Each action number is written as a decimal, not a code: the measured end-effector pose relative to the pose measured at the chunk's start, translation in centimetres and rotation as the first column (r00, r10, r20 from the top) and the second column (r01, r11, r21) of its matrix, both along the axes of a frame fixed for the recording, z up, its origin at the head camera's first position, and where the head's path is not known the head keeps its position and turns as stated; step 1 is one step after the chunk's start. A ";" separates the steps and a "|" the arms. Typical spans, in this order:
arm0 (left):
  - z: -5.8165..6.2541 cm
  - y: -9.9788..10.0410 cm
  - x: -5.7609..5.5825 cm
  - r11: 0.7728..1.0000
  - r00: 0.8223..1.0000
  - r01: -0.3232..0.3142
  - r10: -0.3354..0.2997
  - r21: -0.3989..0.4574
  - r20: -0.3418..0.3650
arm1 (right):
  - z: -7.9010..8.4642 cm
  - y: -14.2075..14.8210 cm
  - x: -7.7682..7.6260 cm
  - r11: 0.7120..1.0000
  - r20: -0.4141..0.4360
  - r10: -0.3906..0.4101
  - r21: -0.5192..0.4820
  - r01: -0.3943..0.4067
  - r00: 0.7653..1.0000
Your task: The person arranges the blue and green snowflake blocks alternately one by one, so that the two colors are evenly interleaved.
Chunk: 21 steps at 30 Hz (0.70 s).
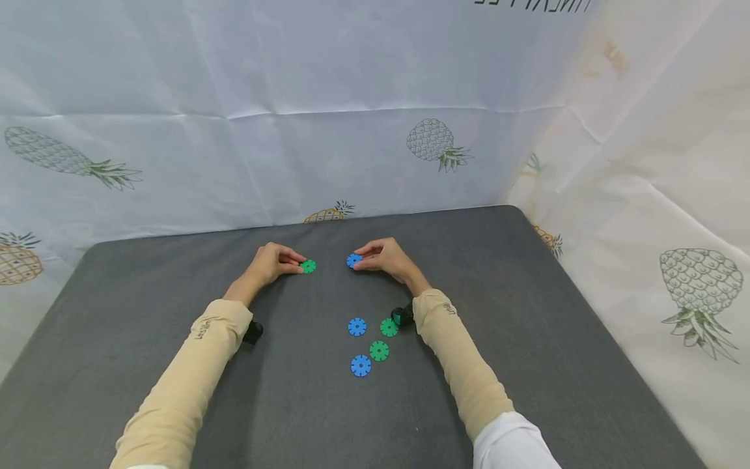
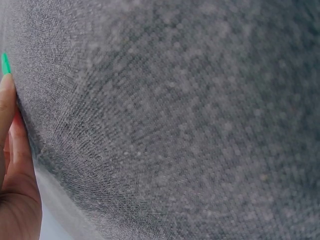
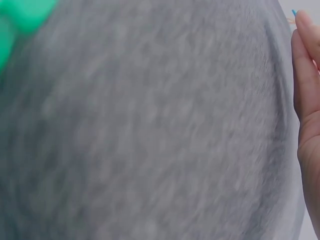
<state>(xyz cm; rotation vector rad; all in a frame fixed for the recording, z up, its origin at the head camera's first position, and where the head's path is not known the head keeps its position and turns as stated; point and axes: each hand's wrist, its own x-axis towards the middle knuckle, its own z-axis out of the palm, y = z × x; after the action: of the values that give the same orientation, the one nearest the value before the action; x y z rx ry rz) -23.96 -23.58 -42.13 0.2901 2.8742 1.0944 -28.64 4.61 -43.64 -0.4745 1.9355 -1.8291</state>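
Spreading widest, pineapple cloth [image 1: 328, 71] behind the far edge and off the right edge of one grey table [image 1: 146, 339]. Next in size, two tan sleeves [image 1: 181, 384], reaching toward the far edge. Then left hand [image 1: 272, 264], pinching one green disc [image 1: 308, 266] between thumb and fingers, and right hand [image 1: 389, 257], pinching one blue disc [image 1: 354, 260] likewise, both near the middle of the far edge, well apart. Touching the table or raised off it: cannot tell. Smaller, two black cameras [image 1: 404, 316], one per wrist. Smallest, the discs, six in all: three blue, three green. Lying loose farther from the far edge, slightly nearer the right edge than the left: two blue, two green, with one green partly covered by the right camera in the head view. Likely risks from here: slipping of a thin disc, held only near its rim, through loosened fingers; knocking of that part-covered green disc through a lowered right forearm.
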 end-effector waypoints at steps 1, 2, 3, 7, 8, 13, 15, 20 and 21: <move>0.0 -0.1 0.0 1.000 1.000 0.005 -0.005 0.000 -0.001 | 0.1 -0.2 0.0 1.000 0.001 -0.001 0.000 0.001 1.000; 0.0 -0.1 0.0 1.000 1.000 0.004 -0.004 0.000 -0.001 | 0.2 -0.5 0.0 1.000 0.004 0.000 -0.001 0.000 1.000; 0.0 -0.2 0.1 1.000 1.000 0.004 -0.004 0.001 -0.001 | 0.2 -0.7 0.0 1.000 0.007 0.001 -0.002 -0.001 1.000; 0.0 -0.3 0.1 1.000 1.000 0.006 -0.006 0.001 -0.008 | 0.4 -1.8 0.0 1.000 0.023 -0.002 -0.005 0.002 1.000; -0.1 -0.3 0.1 1.000 1.000 0.007 -0.007 0.001 -0.011 | 0.4 -2.0 0.1 1.000 0.026 -0.005 -0.002 0.006 1.000; -0.1 -0.1 0.1 1.000 1.000 0.010 -0.010 -0.004 -0.017 | 0.7 -3.2 0.4 0.999 0.021 -0.031 0.009 0.031 0.999; 0.0 -0.1 0.1 1.000 1.000 0.010 -0.010 -0.005 -0.016 | 0.7 -3.6 0.5 0.999 0.025 -0.038 0.005 0.038 0.999; 0.0 0.1 0.0 1.000 1.000 0.002 -0.002 -0.003 -0.017 | 0.5 -4.3 0.6 0.999 0.033 -0.047 0.025 0.046 0.998; -0.1 0.1 0.0 1.000 1.000 0.000 0.000 -0.001 -0.017 | 0.4 -4.4 0.6 0.998 0.027 -0.048 0.038 0.047 0.998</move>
<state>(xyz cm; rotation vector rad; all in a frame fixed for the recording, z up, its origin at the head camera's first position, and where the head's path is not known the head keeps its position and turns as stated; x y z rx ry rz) -23.97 -23.43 -42.18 0.3016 2.8895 1.0962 -28.01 0.23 -43.21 -0.3919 1.9747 -1.8160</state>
